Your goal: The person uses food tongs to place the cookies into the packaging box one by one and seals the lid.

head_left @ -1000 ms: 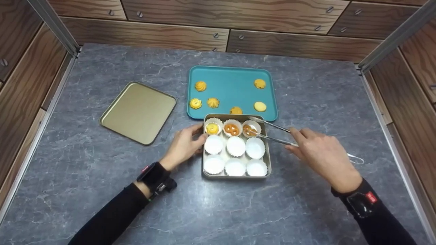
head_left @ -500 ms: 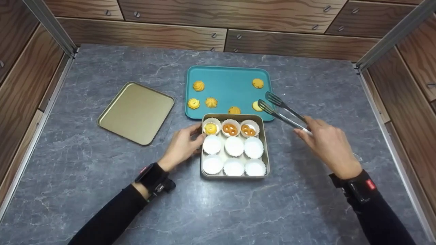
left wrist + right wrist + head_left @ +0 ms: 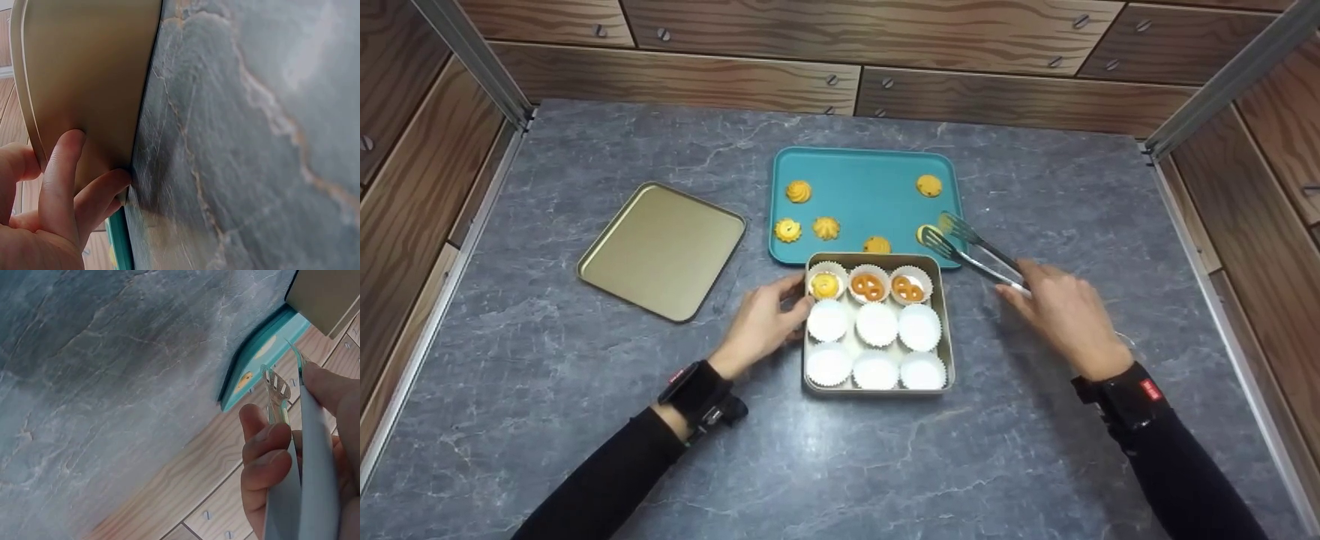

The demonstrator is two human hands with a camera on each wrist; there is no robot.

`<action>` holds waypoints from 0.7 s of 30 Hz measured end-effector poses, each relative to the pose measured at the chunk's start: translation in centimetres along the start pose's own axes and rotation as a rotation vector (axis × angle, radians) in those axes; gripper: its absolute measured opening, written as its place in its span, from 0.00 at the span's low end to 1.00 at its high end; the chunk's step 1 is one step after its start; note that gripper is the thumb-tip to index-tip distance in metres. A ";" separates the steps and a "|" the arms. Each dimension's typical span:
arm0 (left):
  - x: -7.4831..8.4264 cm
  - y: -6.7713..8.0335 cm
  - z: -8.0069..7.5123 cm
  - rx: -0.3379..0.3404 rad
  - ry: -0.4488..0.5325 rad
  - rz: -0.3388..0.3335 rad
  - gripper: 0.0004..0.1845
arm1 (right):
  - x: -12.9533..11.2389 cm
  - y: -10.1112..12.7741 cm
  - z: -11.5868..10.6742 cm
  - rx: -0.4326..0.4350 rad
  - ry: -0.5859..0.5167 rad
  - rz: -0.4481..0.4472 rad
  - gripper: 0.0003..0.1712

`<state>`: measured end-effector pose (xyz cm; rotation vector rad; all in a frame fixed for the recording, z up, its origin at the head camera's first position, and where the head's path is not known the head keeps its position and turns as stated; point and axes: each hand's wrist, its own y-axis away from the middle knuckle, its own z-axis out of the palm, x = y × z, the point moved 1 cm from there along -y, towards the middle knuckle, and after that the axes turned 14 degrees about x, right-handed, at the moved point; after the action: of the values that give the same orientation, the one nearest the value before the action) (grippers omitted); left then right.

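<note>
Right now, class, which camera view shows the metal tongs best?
The head view: the tongs show whole, tips around a cookie on the teal tray. The right wrist view shows only blurred arms and tips; the left wrist view shows nothing of them.

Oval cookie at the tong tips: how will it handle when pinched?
The oval cookie looks thin and dry, so probably light but brittle under a hard pinch. Lying flat on the smooth teal tray, it may slide when the tongs close.
</note>
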<state>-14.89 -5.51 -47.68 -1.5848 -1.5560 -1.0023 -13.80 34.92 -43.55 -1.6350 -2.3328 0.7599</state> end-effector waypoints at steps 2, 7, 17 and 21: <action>0.0 0.0 0.0 -0.001 0.006 -0.005 0.31 | 0.1 -0.1 0.2 -0.020 -0.009 0.020 0.21; 0.1 0.1 -0.1 -0.002 0.012 -0.002 0.31 | 0.2 -0.2 0.7 -0.069 -0.015 0.062 0.19; 0.1 0.0 -0.1 -0.003 0.038 -0.005 0.31 | 0.3 -0.4 1.4 -0.089 0.017 0.069 0.20; 0.1 0.0 0.0 -0.002 0.022 -0.009 0.31 | 0.3 -0.4 1.6 -0.084 -0.001 0.068 0.20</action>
<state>-14.88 -5.51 -47.58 -1.5642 -1.5493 -1.0232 -14.95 34.57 -44.78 -1.7566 -2.3502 0.6848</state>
